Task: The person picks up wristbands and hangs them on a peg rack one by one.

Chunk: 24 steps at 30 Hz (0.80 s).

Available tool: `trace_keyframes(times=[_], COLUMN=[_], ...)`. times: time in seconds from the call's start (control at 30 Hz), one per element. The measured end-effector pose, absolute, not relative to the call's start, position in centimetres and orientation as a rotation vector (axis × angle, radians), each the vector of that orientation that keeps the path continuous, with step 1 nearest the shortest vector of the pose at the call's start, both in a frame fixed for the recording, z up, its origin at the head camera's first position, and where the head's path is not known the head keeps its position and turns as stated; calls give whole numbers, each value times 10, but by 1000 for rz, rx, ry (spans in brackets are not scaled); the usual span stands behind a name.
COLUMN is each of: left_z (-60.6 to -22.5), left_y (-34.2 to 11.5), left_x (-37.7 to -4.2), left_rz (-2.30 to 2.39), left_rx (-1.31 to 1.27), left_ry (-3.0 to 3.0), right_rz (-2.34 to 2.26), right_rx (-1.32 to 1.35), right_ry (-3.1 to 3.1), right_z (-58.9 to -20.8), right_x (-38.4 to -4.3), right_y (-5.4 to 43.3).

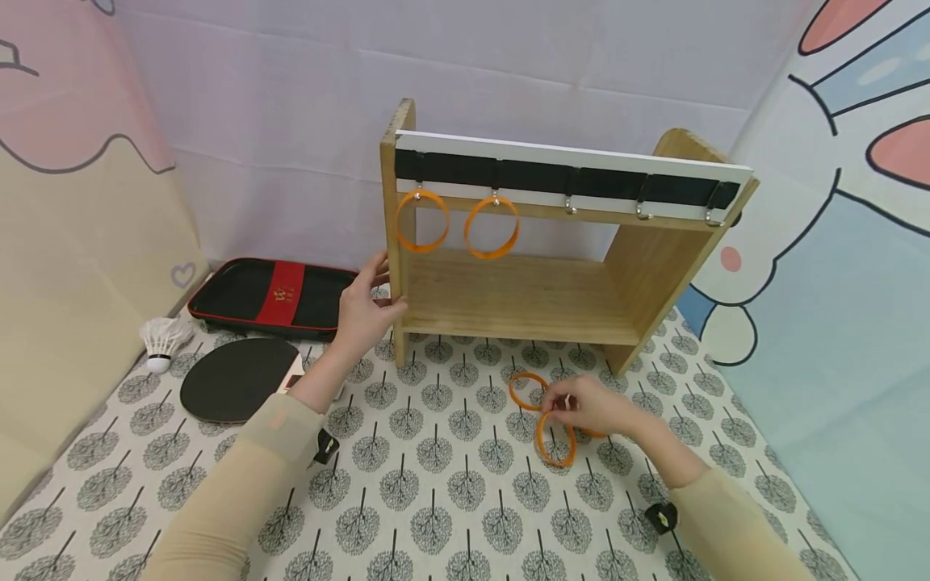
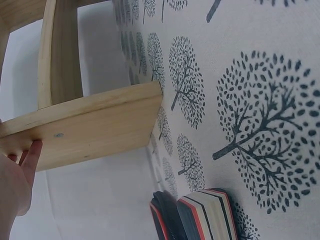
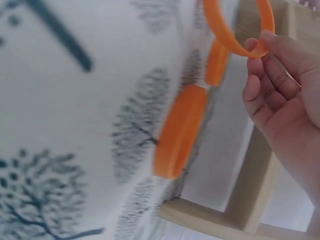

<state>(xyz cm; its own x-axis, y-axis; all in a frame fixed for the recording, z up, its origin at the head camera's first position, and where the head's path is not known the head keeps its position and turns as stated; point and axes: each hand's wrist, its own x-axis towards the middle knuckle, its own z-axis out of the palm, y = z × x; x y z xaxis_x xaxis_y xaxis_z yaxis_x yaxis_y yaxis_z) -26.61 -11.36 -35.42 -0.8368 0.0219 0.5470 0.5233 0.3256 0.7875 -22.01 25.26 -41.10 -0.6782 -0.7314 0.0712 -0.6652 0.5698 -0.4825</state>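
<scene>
A wooden shelf rack (image 1: 519, 294) stands on the cloth. My left hand (image 1: 366, 311) holds its left side panel (image 2: 110, 125), the thumb over the front edge and fingers against the outer face. My right hand (image 1: 592, 406) pinches an orange ring (image 1: 555, 442) between thumb and forefinger; the ring also shows in the right wrist view (image 3: 222, 30). Another orange ring (image 1: 528, 391) lies just left of this hand, and a further one (image 1: 594, 434) is mostly hidden under it. Two orange rings (image 1: 423, 247) (image 1: 492, 254) hang from the two leftmost hooks.
Metal hooks (image 1: 570, 207) line a black-and-white rail (image 1: 465, 171) across the rack's top front. To the left are a black-and-red case (image 1: 279, 294), a shuttlecock (image 1: 163, 339) and a black table tennis paddle (image 1: 236, 379). Printed curtains surround the tree-patterned tablecloth (image 1: 436, 524).
</scene>
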Motion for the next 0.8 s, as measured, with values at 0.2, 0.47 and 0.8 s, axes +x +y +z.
trace_keyframes(times=[0.2, 0.47, 0.8], left_z=[-354, -354, -354], left_y=[-113, -114, -114], left_x=[-265, -266, -267], left_rz=[-1527, -1519, -1526], left_rx=[-470, -471, -461], left_ry=[-2163, -2167, -2166], right_rz=[-771, -806, -991], right_rx=[-1241, -1164, -1206], right_ry=[2723, 2883, 3002], right_z=[-392, -356, -320], right_x=[-219, -212, -210], right_y=[255, 254, 250])
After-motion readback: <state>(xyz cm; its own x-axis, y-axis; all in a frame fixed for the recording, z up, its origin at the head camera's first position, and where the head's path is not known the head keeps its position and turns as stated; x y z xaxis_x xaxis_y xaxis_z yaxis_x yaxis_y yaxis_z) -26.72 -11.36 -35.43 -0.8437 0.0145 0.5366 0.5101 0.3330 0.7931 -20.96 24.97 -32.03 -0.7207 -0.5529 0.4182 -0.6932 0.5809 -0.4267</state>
